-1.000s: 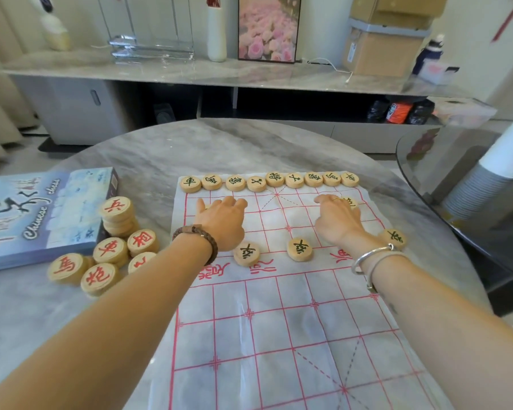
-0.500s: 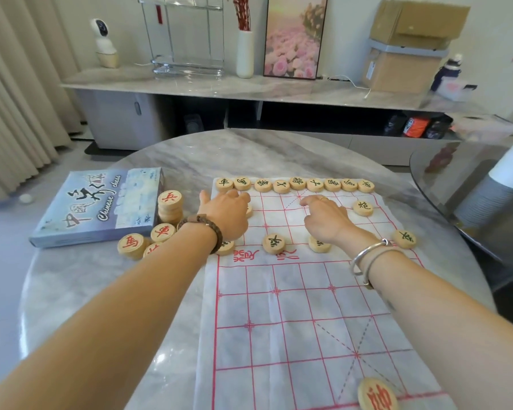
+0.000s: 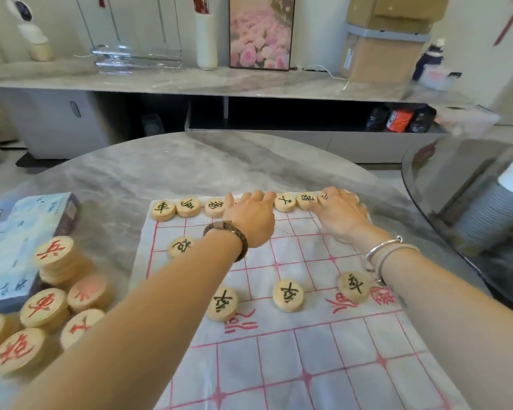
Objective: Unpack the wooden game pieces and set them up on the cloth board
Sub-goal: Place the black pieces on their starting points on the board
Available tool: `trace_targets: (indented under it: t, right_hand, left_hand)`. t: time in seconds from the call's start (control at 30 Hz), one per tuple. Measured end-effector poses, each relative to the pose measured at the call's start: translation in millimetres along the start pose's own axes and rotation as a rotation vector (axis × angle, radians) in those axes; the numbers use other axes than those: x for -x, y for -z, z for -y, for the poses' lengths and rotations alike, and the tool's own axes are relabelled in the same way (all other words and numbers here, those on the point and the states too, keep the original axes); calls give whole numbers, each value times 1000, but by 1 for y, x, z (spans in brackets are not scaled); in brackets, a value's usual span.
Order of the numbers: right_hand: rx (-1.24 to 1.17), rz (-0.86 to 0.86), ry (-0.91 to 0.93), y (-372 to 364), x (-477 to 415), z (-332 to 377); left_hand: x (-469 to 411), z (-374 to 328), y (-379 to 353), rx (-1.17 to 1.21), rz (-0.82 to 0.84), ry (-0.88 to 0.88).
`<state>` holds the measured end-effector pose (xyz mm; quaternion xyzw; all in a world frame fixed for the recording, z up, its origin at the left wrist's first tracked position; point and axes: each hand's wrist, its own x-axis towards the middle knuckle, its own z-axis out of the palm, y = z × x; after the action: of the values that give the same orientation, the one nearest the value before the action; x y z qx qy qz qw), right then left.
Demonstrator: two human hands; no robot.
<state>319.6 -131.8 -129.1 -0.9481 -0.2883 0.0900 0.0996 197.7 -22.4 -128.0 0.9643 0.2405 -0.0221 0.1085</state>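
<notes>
Left hand (image 3: 251, 216) and right hand (image 3: 341, 214) reach over the far piece row (image 3: 187, 207), fingers curled; grip unclear.

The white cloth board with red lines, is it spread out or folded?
Spread out. The white cloth board lies open on the grey marble table; its red grid shows across it, with slight wrinkles.

A round marble worktop (image 3: 190, 167) stood before a long marble-topped sideboard (image 3: 219, 84). On the sideboard, left to right: a small white camera (image 3: 33, 34), a clear rack (image 3: 137, 59), a white vase (image 3: 206, 42), a framed picture of pink roses (image 3: 261, 34), stacked cardboard boxes (image 3: 382, 57), a dark bottle (image 3: 428, 62). A glass-topped table (image 3: 456, 173) stood at right.
</notes>
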Motion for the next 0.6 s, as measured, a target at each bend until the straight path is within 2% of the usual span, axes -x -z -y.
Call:
trace_targets:
  t: [0.17, 0.3, 0.6]
  right_hand:
    - [3, -1, -38, -1, -51, -25]
    - [53, 33, -32, -13, -76, -26]
    - [232, 65, -1, -19, -100, -24]
  left_hand:
    - [-48, -1, -13, -30, -29, 25]
    - [-76, 2, -17, -57, 22, 50]
    - [-107, -5, -29, -1, 19, 96]
